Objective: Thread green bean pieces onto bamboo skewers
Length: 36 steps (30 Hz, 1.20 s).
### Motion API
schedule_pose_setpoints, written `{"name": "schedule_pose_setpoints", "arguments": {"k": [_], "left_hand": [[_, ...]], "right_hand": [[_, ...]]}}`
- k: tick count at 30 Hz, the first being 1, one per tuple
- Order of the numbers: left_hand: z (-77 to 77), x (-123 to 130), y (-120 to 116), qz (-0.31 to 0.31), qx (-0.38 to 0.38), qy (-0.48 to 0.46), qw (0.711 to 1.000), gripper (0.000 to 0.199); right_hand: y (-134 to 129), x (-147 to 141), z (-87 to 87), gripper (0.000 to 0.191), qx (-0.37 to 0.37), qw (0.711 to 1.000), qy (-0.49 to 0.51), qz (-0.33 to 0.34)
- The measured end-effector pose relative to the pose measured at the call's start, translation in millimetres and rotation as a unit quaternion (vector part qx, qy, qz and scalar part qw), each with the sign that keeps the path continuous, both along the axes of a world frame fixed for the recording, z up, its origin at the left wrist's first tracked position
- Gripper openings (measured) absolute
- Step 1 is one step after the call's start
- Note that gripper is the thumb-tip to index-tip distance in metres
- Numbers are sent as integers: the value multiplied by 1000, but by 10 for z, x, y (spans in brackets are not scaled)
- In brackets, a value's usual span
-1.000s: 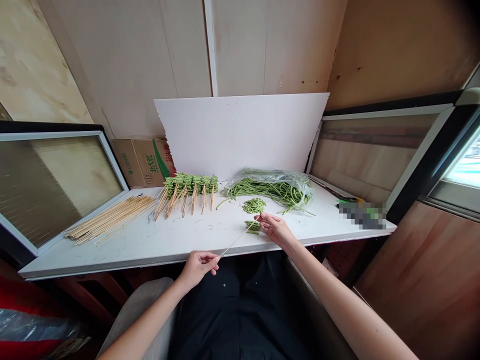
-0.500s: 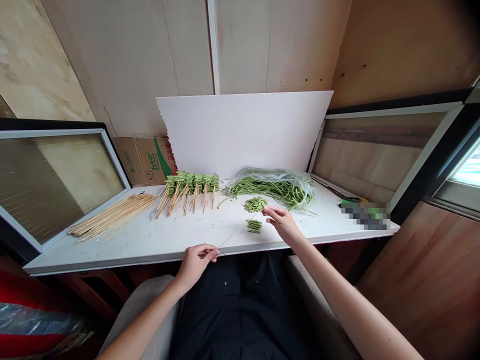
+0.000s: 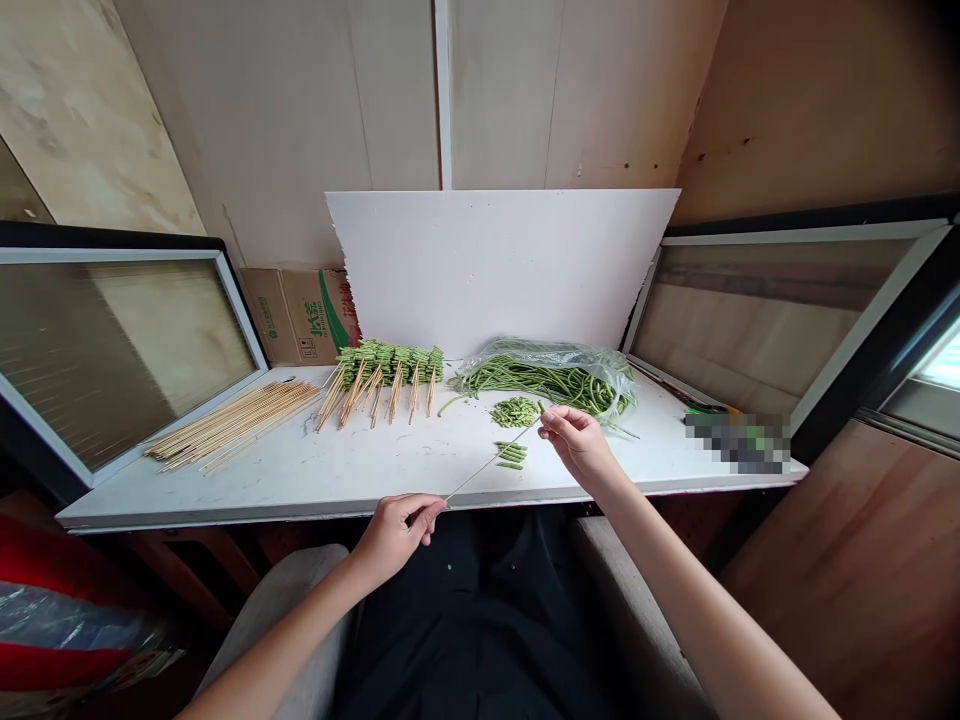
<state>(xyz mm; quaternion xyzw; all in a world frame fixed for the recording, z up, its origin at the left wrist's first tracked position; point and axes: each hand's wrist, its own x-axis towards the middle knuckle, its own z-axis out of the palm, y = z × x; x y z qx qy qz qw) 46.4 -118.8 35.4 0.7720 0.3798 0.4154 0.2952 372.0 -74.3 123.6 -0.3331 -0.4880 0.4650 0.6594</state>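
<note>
My left hand (image 3: 401, 530) is closed on the lower end of a thin bamboo skewer (image 3: 484, 468), at the table's front edge. The skewer slants up and right to my right hand (image 3: 574, 440). Between that hand's thumb and fingers is a short green bean piece (image 3: 541, 408), at the skewer's tip; whether the tip has pierced it I cannot tell. Under the skewer lies a small row of cut bean pieces (image 3: 513, 455). Just behind is a heap of cut pieces (image 3: 515, 411).
Filled bean skewers (image 3: 390, 365) are stacked at the back left, beside loose bamboo skewers (image 3: 236, 425). Long green beans (image 3: 525, 377) lie in a clear plastic bag (image 3: 600, 358). A blurred dark object (image 3: 739, 443) sits at the right. A cardboard box (image 3: 292, 315) stands behind.
My right hand has come up to the skewer's tip with a green bean piece now visible in its fingers. The view has shifted slightly; my left hand keeps its grip on the skewer.
</note>
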Motion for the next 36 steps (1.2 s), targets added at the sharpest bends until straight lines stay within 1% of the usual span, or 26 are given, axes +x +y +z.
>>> {"name": "schedule_pose_setpoints", "arguments": {"k": [4, 7, 10, 13, 17, 19, 22, 25, 29, 31, 36], "left_hand": [[39, 16, -44, -25, -54, -9, 998, 39], [80, 35, -77, -47, -106, -20, 993, 40], [150, 59, -103, -62, -130, -33, 989, 41], [229, 74, -110, -52, -117, -47, 991, 41], [272, 56, -94, 22, -97, -69, 993, 37], [267, 42, -91, 30, -81, -63, 994, 34], [270, 42, -120, 1, -60, -49, 997, 32], [315, 74, -190, -32, -29, -32, 999, 33], [354, 113, -272, -68, 10, -2, 998, 39], [324, 121, -287, -75, 23, 2, 997, 37], [179, 129, -278, -86, 37, 9, 996, 34]], "right_hand": [[-56, 50, 84, 31, -1, 999, 1, 39], [-95, 94, 140, 30, 1, 999, -5, 49], [-130, 119, 194, 30, 9, 999, -21, 45], [-154, 101, 228, 31, 22, 999, -46, 8], [-174, 32, 235, 33, 39, 996, -66, -47], [-190, 11, 243, 33, 52, 993, -83, -61], [-227, 18, 277, 32, 73, 987, -115, -82], [-258, 48, 314, 29, 82, 982, -138, -98], [-266, 46, 304, 28, 84, 983, -140, -89], [-261, 25, 280, 29, 82, 985, -129, -83], [-258, -22, 247, 27, 83, 989, -106, -62]]}}
